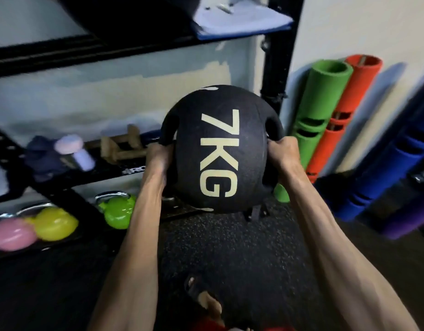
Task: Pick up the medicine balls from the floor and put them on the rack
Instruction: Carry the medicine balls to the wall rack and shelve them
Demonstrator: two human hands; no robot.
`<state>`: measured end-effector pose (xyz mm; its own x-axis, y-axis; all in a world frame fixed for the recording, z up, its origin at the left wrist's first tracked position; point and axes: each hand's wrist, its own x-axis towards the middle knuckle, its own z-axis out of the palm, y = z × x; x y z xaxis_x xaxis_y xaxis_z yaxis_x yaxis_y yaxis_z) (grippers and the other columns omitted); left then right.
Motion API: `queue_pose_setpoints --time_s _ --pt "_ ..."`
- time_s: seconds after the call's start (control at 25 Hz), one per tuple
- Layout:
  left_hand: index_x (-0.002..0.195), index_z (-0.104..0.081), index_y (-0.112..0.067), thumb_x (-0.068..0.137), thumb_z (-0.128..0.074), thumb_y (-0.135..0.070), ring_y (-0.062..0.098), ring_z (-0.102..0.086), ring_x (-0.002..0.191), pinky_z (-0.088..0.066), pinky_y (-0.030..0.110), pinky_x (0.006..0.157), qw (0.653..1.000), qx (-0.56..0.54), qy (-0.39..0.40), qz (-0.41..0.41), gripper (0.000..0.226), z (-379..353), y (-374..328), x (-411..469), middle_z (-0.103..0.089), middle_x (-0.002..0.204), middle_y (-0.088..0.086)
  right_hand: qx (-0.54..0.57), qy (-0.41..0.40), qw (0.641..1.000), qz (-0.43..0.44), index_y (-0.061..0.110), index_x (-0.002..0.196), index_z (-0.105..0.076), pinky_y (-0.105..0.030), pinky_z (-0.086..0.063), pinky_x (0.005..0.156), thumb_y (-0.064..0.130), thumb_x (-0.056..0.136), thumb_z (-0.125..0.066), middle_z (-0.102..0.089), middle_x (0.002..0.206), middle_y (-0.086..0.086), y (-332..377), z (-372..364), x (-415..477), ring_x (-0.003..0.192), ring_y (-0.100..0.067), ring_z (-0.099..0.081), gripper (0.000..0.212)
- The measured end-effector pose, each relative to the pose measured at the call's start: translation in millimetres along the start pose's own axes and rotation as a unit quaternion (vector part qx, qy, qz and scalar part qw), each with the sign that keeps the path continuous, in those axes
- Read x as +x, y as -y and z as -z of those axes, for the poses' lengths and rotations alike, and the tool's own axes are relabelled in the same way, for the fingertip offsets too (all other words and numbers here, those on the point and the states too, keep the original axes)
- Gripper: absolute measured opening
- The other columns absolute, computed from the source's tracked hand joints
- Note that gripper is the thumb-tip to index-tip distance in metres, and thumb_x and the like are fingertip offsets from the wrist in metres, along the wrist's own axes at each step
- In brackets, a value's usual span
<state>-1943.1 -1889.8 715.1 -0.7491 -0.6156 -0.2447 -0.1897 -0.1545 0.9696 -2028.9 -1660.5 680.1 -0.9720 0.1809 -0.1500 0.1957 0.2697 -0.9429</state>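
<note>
Firmly, we hold the ball (219, 151) up off the floor (230, 259), in front of the rack (275, 68) and level with its lower shelf. Our left hand (158, 156) grips the ball's left handle and our right hand (281, 151) curls round the right one. The "7KG" print faces us. Low at the rack's foot sit a green kettlebell (118, 211), a yellow one (56, 223) and a pink one (11, 235). Green (320, 111), orange (344, 115) and blue rollers (385, 175) lean against the wall to the right.

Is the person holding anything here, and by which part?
Yes, the black 7KG ball, held with both hands. The left hand grips the handle on its left side, and the right hand grips the handle on its right side.
</note>
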Motion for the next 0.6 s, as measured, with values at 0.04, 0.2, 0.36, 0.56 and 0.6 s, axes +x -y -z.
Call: queue_pose_setpoints --time_s 0.04,0.2,0.36,0.56,0.6 --pt "0.069 -0.044 -0.017 0.105 -0.039 -0.009 0.009 -0.053 0.05 -0.038 0.017 0.044 0.999 0.013 -0.032 -0.021 0.037 18.3 -12.3 -9.4 -0.053 0.039 -0.002 0.003 0.023 0.999 0.022 0.002 0.081 -0.07 -0.026 -0.041 0.047 0.025 0.087 -0.069 -0.061 0.069 -0.006 17.1 -10.8 -10.9 0.054 -0.014 -0.053 0.024" --pt "0.068 -0.046 -0.016 0.097 -0.049 -0.005 0.017 -0.052 0.063 -0.043 0.026 0.059 0.984 0.02 -0.148 -0.092 0.031 98.0 -51.2 -42.7 -0.06 0.057 0.002 0.017 0.107 0.989 0.101 -0.003 0.088 -0.073 -0.033 -0.047 0.065 0.032 0.083 -0.072 -0.064 0.075 -0.006 77.8 -64.9 -52.5 0.072 -0.016 -0.058 0.035" --pt "0.075 -0.061 -0.011 0.064 -0.061 -0.027 0.027 -0.064 0.077 -0.047 0.036 0.065 0.967 0.036 -0.226 -0.117 0.02 184.9 -79.1 -62.0 -0.07 0.09 0.019 0.027 0.207 0.969 0.13 0.005 0.078 -0.064 -0.025 -0.044 0.051 0.023 0.092 -0.066 -0.058 0.066 -0.002 128.0 -123.3 -105.5 0.056 -0.014 -0.053 0.023" --pt "0.071 -0.059 -0.012 0.083 -0.063 -0.019 0.023 -0.059 0.068 -0.044 0.028 0.059 0.943 0.037 -0.306 -0.127 0.015 297.1 -87.3 -73.5 -0.067 0.083 0.015 0.048 0.282 0.943 0.169 0.009 0.069 -0.057 -0.027 -0.039 0.051 0.022 0.092 -0.065 -0.055 0.063 -0.006 168.9 -210.5 -178.1 0.051 -0.019 -0.05 0.028" --pt "0.071 -0.059 -0.012 0.085 -0.062 -0.016 0.022 -0.058 0.07 -0.043 0.029 0.06 0.938 0.03 -0.318 -0.137 0.015 322.2 -89.5 -73.1 -0.065 0.079 0.013 0.049 0.292 0.939 0.174 0.009 0.069 -0.057 -0.027 -0.039 0.051 0.022 0.092 -0.066 -0.054 0.061 -0.005 176.2 -230.7 -194.4 0.05 -0.017 -0.048 0.028"
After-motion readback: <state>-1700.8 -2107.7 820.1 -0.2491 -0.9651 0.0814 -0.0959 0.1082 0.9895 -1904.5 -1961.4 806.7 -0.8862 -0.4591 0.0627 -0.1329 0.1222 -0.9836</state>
